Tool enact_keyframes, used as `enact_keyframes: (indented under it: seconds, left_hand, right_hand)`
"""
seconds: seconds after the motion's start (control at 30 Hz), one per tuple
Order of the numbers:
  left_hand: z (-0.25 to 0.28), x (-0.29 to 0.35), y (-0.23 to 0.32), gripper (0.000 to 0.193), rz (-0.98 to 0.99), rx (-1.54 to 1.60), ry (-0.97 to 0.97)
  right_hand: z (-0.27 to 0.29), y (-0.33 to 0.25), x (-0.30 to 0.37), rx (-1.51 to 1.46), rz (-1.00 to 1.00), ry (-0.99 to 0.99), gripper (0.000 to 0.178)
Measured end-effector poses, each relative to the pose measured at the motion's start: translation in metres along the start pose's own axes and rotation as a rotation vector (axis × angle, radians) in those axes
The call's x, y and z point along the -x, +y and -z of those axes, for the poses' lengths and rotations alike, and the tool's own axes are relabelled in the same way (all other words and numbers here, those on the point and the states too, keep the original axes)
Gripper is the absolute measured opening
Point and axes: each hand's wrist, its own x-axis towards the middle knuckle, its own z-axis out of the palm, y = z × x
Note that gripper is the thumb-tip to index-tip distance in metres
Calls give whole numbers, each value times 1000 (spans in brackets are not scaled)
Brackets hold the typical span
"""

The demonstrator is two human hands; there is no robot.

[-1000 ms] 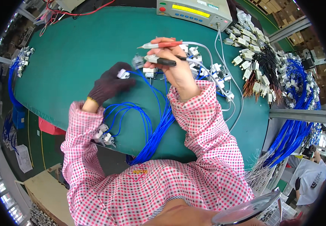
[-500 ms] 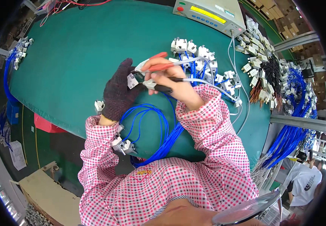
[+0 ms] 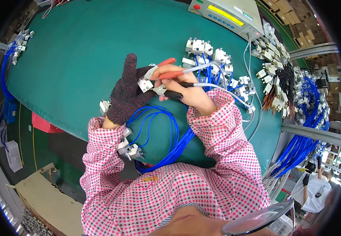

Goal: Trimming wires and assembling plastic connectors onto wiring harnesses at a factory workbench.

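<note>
Left hand point(image 3: 126, 92) grips a white plug point(image 3: 145, 85), right hand point(image 3: 189, 93) pinches two probes point(image 3: 170, 74), fingers closed — blue box point(image 3: 10, 111) contents unclear.

Yellow instrument screen point(image 3: 226, 15) with blurred characters, checked shirt point(image 3: 174, 179) with yellow lettering point(image 3: 150, 179), white shirt point(image 3: 310, 187) with dark print point(image 3: 320, 190)

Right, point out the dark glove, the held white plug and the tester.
Dark glove point(image 3: 123, 95), head view: its middle.
Held white plug point(image 3: 145, 85), head view: white face.
Tester point(image 3: 226, 15), head view: yellow display.

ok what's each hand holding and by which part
Left hand: a white plug, seemingly by its body. Right hand: a red clip and a black clip, by their handles.
</note>
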Motion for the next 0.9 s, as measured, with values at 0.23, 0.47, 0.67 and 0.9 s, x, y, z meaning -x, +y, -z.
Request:
enact_keyframes:
  seconds: [0.23,0.47,0.67,0.9]
  left_hand:
    - [4,0,2,95,-43,-113,-14]
    - [2,-1,1,95,-87,-245,-48]
    - [4,-1,11,101,-13,-329,-116]
    - [-1,1,7,94,-35,-258,-93]
  right_hand:
    - [-4,-8,-5,28,-103,-9,19]
    - [4,-1,-3,-25,-250,59,19]
    - [-4,3,0,343,-6,-66,24]
    - [-10,21,3,224,99,109,16]
